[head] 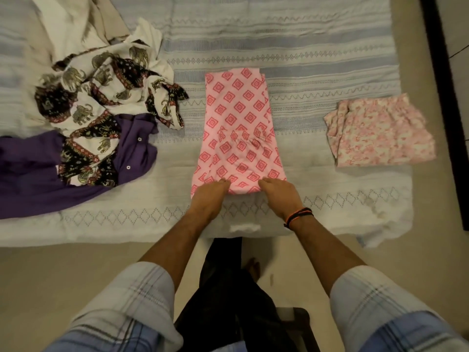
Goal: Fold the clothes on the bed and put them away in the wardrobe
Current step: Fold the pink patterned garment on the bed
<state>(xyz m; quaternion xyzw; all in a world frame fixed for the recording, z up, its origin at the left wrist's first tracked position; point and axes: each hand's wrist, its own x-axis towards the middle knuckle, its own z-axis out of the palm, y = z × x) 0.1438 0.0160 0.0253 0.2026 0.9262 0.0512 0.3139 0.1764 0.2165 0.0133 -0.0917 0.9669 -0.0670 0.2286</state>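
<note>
Both the left hand (209,196) and the right hand (278,193) pinch the near hem of the pink diamond-print garment (239,128), lying mid-bed (317,59). Lift both corners evenly and carry them to the far edge, then smooth the wrinkled middle.

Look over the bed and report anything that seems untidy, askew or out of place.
The elephant-print cloth lies crumpled in a heap across the purple shirt at the left, both unfolded. The pink diamond-print garment under both hands shows a wrinkle mid-panel. The pale pink floral piece sits folded.
</note>
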